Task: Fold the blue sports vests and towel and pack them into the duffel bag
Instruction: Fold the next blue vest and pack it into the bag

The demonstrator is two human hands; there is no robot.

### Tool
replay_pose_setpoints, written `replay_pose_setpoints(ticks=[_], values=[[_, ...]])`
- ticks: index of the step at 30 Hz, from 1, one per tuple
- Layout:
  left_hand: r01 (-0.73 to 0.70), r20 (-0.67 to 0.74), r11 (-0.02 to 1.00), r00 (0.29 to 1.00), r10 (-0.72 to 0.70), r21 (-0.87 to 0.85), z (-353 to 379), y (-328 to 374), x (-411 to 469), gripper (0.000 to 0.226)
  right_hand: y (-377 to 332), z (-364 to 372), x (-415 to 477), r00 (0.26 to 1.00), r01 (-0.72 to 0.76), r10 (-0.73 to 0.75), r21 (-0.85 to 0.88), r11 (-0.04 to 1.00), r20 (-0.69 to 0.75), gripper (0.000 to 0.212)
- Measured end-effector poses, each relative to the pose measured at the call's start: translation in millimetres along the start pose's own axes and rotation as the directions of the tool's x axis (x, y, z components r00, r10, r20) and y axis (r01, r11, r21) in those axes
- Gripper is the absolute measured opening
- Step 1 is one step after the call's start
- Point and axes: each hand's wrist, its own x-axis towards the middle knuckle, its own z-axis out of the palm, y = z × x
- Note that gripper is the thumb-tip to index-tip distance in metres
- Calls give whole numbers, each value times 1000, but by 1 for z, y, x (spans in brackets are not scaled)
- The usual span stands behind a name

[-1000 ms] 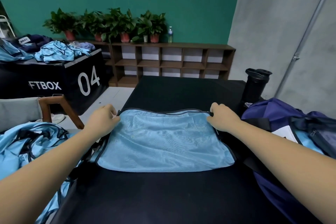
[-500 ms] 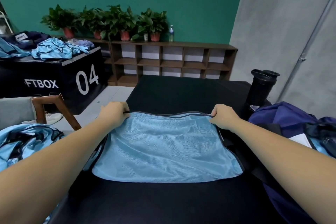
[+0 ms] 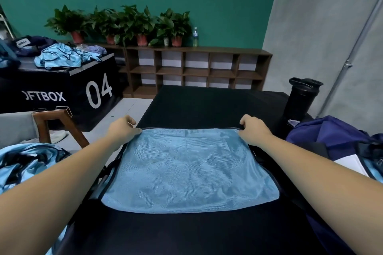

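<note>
A light blue mesh sports vest (image 3: pixel 190 170) lies flat and folded on the black table (image 3: pixel 207 105) in front of me. My left hand (image 3: pixel 122 130) pinches its far left corner and my right hand (image 3: pixel 253 130) pinches its far right corner, both with curled fingers. The navy duffel bag (image 3: pixel 331 136) sits open at the table's right side, with blue fabric and a white sheet inside it. A heap of more blue vests (image 3: pixel 27 161) lies at my left.
A black shaker bottle (image 3: pixel 300 97) stands on the table's far right. A wooden chair (image 3: pixel 56 126) is at left, a black box marked 04 (image 3: pixel 62 93) with clothes on top behind it, and a shelf with plants (image 3: pixel 186 68) along the green wall.
Both hands have drawn the vest's far edge a little farther away from me and flattened it; the dark trim along that edge is now mostly tucked out of sight.
</note>
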Motion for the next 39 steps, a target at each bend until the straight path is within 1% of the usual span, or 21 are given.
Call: replay_pose_setpoints(ticks=[2, 4, 7, 9, 12, 13, 15, 17, 20, 24, 27, 31, 33, 36, 39], values=[[20, 42, 999, 999, -18, -40, -1, 1, 1, 30, -2, 2, 2, 998, 41, -42, 33, 999, 56, 38], [-1, 56, 1000, 998, 3, -31, -1, 0, 5, 27, -5, 1, 5, 994, 71, -75, 53, 996, 85, 39], [-55, 86, 997, 995, 51, 53, -2, 0, 6, 21, -7, -2, 8, 989, 77, -81, 40, 996, 121, 32], [-67, 133, 994, 990, 55, 84, -4, 0, 7, 24, -7, -5, 8, 986, 53, -54, 10, 999, 158, 20], [-71, 204, 987, 978, 40, 147, -10, 4, 4, 30, -9, -9, 7, 981, 30, -34, 20, 999, 190, 5], [-67, 215, 986, 976, 33, 150, -12, 4, 4, 30, -10, -11, 6, 980, 30, -33, 17, 999, 197, 8], [-46, 230, 994, 973, 23, 95, -17, 6, 2, 27, -11, -16, 1, 978, 36, -38, 14, 999, 203, 12], [-19, 227, 1000, 974, 19, 1, -24, 9, -1, 25, -12, -25, -3, 980, 43, -49, 36, 998, 194, 12], [0, 214, 993, 977, 25, -116, -43, 20, -8, 22, -13, -49, -8, 988, 60, -73, 97, 993, 134, 15], [-21, 211, 979, 975, 65, -202, -82, 43, -21, 25, -17, -93, -14, 995, 91, -98, 190, 977, 31, 18], [-95, 135, 971, 983, 127, -220, -113, 65, -37, 24, -24, -128, -21, 991, 132, -124, 245, 960, -49, 15], [-217, 14, 937, 973, 229, -275, -155, 98, -60, 22, -39, -172, -33, 963, 199, -124, 325, 925, -238, 10], [-251, -26, 914, 966, 256, -319, -175, 110, -72, 22, -49, -192, -41, 946, 230, -118, 370, 900, -300, 10], [-284, -64, 898, 958, 279, -336, -199, 119, -88, 22, -60, -213, -51, 932, 262, -123, 398, 879, -342, 17], [-293, -35, 896, 954, 299, -334, -215, 120, -106, 26, -68, -225, -58, 933, 263, -128, 394, 881, -336, 15]])
